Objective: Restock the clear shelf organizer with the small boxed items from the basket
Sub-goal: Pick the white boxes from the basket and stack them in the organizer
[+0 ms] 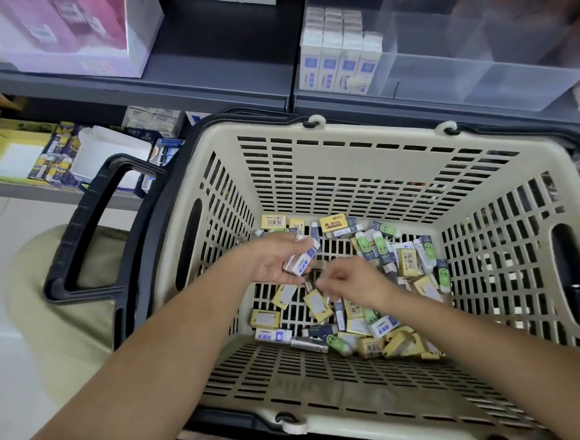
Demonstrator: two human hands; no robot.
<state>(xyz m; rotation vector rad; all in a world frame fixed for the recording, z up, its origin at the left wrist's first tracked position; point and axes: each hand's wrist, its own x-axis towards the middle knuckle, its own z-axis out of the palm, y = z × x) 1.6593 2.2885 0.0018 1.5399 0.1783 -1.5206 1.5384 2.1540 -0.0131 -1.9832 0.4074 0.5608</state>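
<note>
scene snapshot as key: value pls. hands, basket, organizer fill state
left hand: holds white-and-blue boxes, low inside the basket
right hand: next to the left hand, fingers blurred, grasp unclear
basket: cream, slotted walls, black handles
loose boxes: yellow, white-blue and green-print kinds mixed on the basket floor
organizer: clear, on the shelf above the basket
stocked boxes: white-blue, upright, in the organizer's left compartment only
other compartments: look empty
</note>
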